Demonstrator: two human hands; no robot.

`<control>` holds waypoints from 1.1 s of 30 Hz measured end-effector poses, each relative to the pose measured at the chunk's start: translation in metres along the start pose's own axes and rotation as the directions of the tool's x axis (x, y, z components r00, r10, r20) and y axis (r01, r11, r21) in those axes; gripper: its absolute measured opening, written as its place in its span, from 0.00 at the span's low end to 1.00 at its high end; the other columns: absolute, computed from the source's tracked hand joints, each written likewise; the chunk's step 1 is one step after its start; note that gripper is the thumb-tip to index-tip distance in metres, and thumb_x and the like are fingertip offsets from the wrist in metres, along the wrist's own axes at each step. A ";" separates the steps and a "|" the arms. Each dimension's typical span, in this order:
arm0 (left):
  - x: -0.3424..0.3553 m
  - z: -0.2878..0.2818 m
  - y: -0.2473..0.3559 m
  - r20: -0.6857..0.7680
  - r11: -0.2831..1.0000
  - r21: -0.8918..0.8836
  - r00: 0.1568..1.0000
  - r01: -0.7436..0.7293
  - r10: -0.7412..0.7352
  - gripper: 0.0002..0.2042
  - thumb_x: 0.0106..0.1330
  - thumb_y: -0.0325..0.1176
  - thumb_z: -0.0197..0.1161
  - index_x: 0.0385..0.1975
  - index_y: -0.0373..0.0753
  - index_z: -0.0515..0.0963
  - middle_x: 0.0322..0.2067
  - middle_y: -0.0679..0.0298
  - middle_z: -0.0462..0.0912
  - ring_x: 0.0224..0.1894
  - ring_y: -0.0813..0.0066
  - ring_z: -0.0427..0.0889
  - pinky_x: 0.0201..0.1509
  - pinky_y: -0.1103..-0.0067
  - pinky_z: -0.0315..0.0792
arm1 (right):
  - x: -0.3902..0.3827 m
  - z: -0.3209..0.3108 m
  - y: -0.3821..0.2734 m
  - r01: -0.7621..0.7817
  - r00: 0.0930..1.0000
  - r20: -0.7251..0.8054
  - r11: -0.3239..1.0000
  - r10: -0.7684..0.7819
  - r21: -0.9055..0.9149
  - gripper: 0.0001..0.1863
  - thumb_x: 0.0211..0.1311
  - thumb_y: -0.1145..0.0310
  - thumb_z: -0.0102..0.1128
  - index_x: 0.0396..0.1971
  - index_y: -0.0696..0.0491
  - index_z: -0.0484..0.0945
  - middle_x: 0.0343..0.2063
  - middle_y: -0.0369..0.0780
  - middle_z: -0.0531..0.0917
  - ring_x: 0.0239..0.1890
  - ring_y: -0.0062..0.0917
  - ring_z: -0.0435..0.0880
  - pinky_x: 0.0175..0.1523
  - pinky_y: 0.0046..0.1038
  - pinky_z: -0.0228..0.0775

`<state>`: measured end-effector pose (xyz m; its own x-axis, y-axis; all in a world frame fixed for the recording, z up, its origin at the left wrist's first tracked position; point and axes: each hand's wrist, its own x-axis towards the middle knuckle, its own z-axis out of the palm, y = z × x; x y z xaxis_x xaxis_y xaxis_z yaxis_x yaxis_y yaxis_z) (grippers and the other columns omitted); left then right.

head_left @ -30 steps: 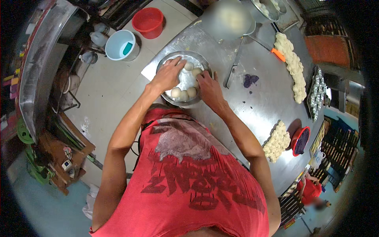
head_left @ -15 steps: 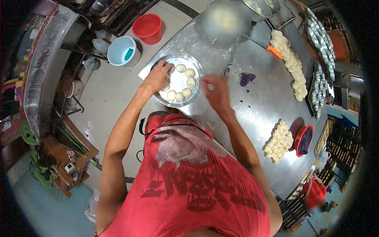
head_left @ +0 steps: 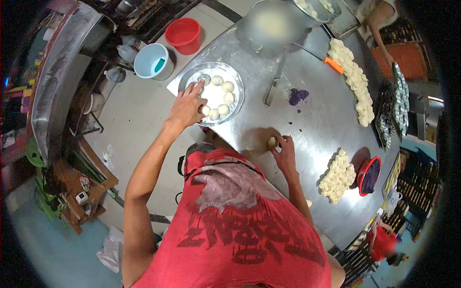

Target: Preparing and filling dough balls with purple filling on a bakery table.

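A round metal pan [head_left: 213,96] rests at the table's left corner, with several pale dough balls [head_left: 228,86] set in a ring inside it. My left hand [head_left: 186,108] is over the pan's left side, fingers spread, the tips beside the dough balls there. Some of the ring is hidden under that hand. Nearer to me on the right, my right hand [head_left: 286,153] has its thumb and fingers around one small dough ball [head_left: 272,142], low over the steel table [head_left: 254,115]. A heap of purple paste [head_left: 298,96] lies beyond it.
A flat metal blade [head_left: 272,91] and an orange-handled tool [head_left: 333,65] lie on the table. Dough pieces [head_left: 356,81] line the far right; more dough [head_left: 338,177] sits by a red bowl [head_left: 370,176] of purple paste. Another person's arm [head_left: 382,41] reaches a foil-covered tray [head_left: 400,101].
My right hand has moved from beside the pan toward me and now grips a dough ball. My left hand has lowered slightly and spread. Another person's arm now shows at the upper right.
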<state>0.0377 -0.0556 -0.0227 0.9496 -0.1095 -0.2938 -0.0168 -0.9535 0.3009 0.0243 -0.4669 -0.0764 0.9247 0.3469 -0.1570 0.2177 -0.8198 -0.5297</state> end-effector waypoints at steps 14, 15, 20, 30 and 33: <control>-0.007 0.007 0.005 -0.254 0.965 -0.251 0.958 0.070 -0.135 0.42 0.47 0.29 0.77 0.66 0.34 0.64 0.69 0.41 0.62 0.67 0.37 0.66 0.67 0.57 0.70 | 0.133 -0.008 -0.177 0.308 0.950 -0.079 0.857 -0.303 0.414 0.22 0.58 0.69 0.68 0.53 0.53 0.78 0.45 0.45 0.81 0.42 0.42 0.82 0.49 0.38 0.77; -0.006 0.006 0.003 -0.256 0.964 -0.256 0.957 0.071 -0.138 0.42 0.47 0.29 0.77 0.66 0.34 0.64 0.69 0.41 0.62 0.67 0.37 0.66 0.67 0.57 0.70 | 0.149 0.009 -0.184 0.310 0.949 -0.076 0.858 -0.306 0.411 0.22 0.58 0.69 0.68 0.53 0.53 0.78 0.45 0.45 0.81 0.42 0.42 0.82 0.49 0.38 0.77; 0.003 0.020 -0.009 -0.165 0.950 -0.304 0.978 0.076 -0.131 0.38 0.44 0.25 0.77 0.57 0.27 0.66 0.59 0.38 0.67 0.62 0.35 0.70 0.63 0.57 0.74 | 0.188 0.071 -0.208 0.432 0.895 0.161 0.898 -0.416 -0.087 0.21 0.55 0.70 0.69 0.51 0.53 0.81 0.45 0.46 0.83 0.47 0.43 0.83 0.54 0.42 0.74; 0.037 0.027 0.000 -0.207 0.964 -0.245 0.965 0.105 -0.158 0.37 0.59 0.39 0.72 0.70 0.43 0.64 0.68 0.36 0.62 0.68 0.40 0.67 0.66 0.50 0.66 | 0.102 -0.015 -0.148 -0.016 0.999 0.054 0.963 0.001 0.267 0.17 0.63 0.64 0.68 0.49 0.54 0.82 0.45 0.44 0.83 0.45 0.38 0.84 0.51 0.39 0.77; 0.051 0.036 -0.008 -0.279 0.987 -0.146 0.954 0.074 -0.112 0.31 0.59 0.37 0.71 0.64 0.42 0.71 0.62 0.38 0.71 0.60 0.40 0.75 0.60 0.54 0.72 | 0.054 -0.039 -0.107 -0.190 0.981 0.020 0.938 0.192 0.290 0.16 0.66 0.63 0.65 0.50 0.54 0.82 0.47 0.45 0.83 0.46 0.38 0.85 0.51 0.37 0.77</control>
<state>0.0749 -0.0634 -0.0726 0.9948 0.0810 -0.0610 0.0989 -0.9079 0.4074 0.0632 -0.3786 0.0045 0.9428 0.1920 -0.2726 -0.0619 -0.7026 -0.7089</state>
